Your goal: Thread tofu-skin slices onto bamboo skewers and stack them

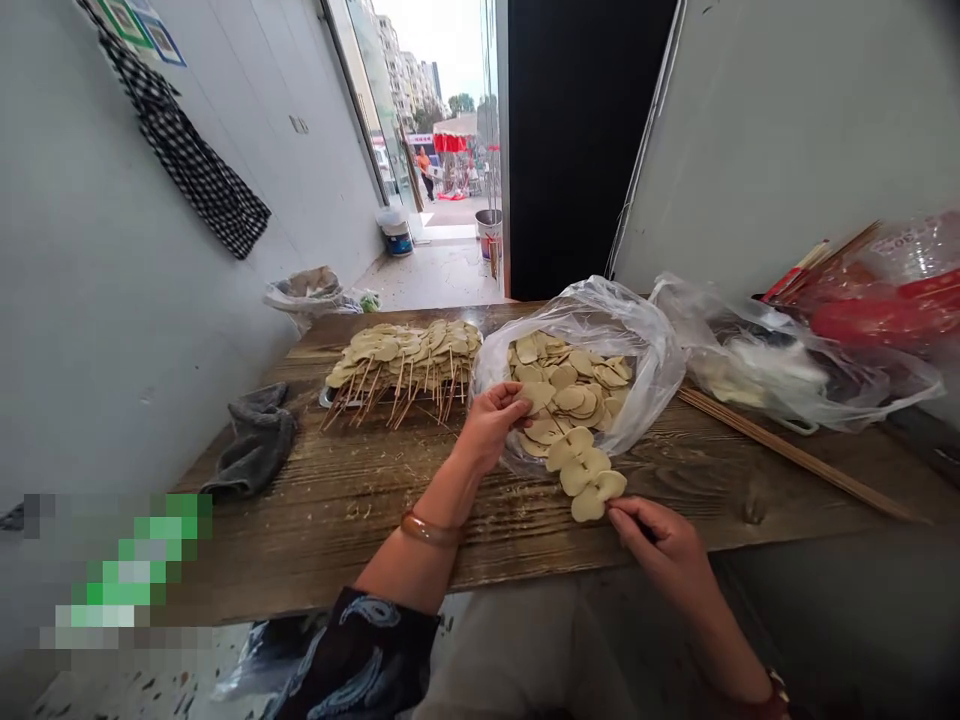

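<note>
Between thumb and fingers, my left hand (pixel 492 425) pinches a thin, round, pale-yellow slice (pixel 537 397) at the near left side of an open clear plastic bag (pixel 651 345). Many loose slices (pixel 576 398) like it lie in the bag; their exact kind I cannot tell. My right hand (pixel 660 545) is closed on the lower end of a skewer, mostly hidden by the folded slices (pixel 586 472) threaded along it. That skewer slants up and left toward the slice in my left hand.
Filled skewers (pixel 409 358) are stacked on a metal tray at the left of the wooden table (pixel 360 540). A dark grey cloth (pixel 259 440) lies left of them. Bare sticks (pixel 795 450) lie at the right, below another clear bag (pixel 787 365) and red packaging (pixel 885 310).
</note>
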`<state>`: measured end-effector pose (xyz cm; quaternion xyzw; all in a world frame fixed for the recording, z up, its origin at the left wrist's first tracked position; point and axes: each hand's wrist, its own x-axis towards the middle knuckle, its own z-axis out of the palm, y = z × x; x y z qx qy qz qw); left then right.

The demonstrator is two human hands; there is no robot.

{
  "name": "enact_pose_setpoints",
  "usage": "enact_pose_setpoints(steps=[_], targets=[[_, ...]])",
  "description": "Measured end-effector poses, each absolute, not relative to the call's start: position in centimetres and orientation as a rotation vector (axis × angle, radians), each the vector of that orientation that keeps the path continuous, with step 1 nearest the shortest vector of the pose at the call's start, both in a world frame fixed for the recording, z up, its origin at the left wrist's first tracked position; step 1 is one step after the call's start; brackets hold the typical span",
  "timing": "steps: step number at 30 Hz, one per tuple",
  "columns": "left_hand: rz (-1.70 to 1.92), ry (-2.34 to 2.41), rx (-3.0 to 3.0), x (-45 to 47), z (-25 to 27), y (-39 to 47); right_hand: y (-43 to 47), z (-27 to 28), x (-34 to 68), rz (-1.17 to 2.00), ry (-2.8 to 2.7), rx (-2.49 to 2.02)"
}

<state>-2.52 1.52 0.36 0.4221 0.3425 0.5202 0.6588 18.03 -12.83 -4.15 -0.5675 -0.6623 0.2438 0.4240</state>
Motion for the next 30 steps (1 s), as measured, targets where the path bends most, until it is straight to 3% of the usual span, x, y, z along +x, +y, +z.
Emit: enact_pose_setpoints(steps=[30], targets=[[1.274,1.0,1.376,-2.18,0.82,1.14,-12.64,-4.16,17.74,0.55,-1.694,-1.448]])
